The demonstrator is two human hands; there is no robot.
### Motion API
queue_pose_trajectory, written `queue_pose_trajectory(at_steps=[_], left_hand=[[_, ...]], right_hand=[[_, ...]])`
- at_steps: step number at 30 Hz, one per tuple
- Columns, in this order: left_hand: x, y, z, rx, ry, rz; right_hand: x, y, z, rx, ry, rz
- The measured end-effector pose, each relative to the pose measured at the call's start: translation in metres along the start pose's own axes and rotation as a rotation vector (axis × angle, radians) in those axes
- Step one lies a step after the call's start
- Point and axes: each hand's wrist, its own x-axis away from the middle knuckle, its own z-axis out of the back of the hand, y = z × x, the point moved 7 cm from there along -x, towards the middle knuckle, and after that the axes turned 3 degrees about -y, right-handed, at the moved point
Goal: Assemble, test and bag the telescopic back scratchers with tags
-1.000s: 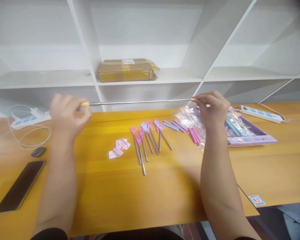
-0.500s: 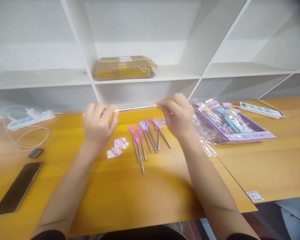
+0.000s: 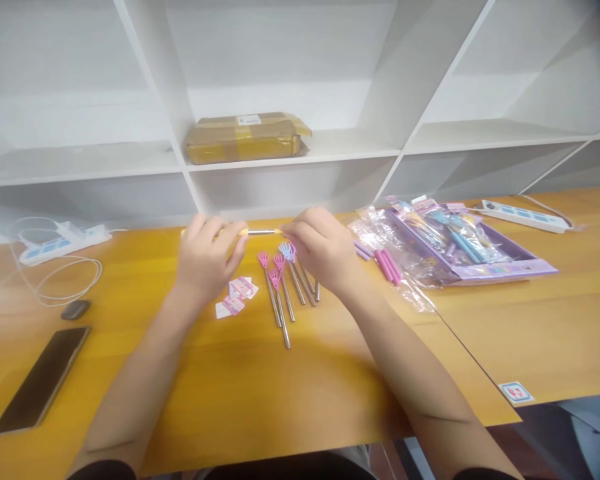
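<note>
A telescopic back scratcher [image 3: 261, 232] with a metal rod and yellow ends stretches level between my hands above the table. My left hand [image 3: 206, 255] is closed around its yellow left end. The fingers of my right hand [image 3: 324, 248] pinch the yellow right end, mostly hiding it. Below lie several small back scratchers with metal rods, among them a pink one [image 3: 274, 281] and a light blue one [image 3: 286, 252]. My right hand covers some of their heads. Small pink and white cards [image 3: 233, 304] rest to their left.
Pink tubes [image 3: 387, 267] and purple tubes [image 3: 364, 250] lie right of my hand, beside clear plastic wrapping. A purple box [image 3: 505, 272] holds packaged items. Left are a phone [image 3: 40, 380], a dark small case [image 3: 75, 309] and a power strip [image 3: 65, 245]. A taped parcel [image 3: 245, 139] sits on the shelf.
My hands have come closer together, mainly the right moving left, and the exposed metal rod between them is shorter. The pink and purple tubes are now uncovered.
</note>
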Motion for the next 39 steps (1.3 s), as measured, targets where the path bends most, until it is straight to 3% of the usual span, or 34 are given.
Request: queue_pose_trajectory(at_steps=[6,15,22,26,33,39], left_hand=[[-0.002,-0.009,0.003,0.043,-0.069,-0.020],[-0.001,-0.013,0.012,0.062,-0.077,-0.075],[-0.003,-0.026,0.024,0.093,0.048,-0.091],[-0.002,-0.031,0.023,0.042,0.114,-0.069],[0.001,-0.035,0.022,0.017,0.145,-0.061],[0.001,-0.037,0.022,0.091,0.145,-0.018]], right_hand=[[0.001,-0.006,-0.007,0.013,-0.044,0.031],[0.001,-0.011,-0.011,0.011,-0.095,0.059],[-0.008,-0.001,0.015,-0.097,-0.083,0.042],[-0.012,0.005,0.029,-0.060,-0.056,0.043],[-0.010,0.015,0.027,-0.062,-0.008,0.010],[-0.010,0.009,0.023,-0.049,0.015,0.015]])
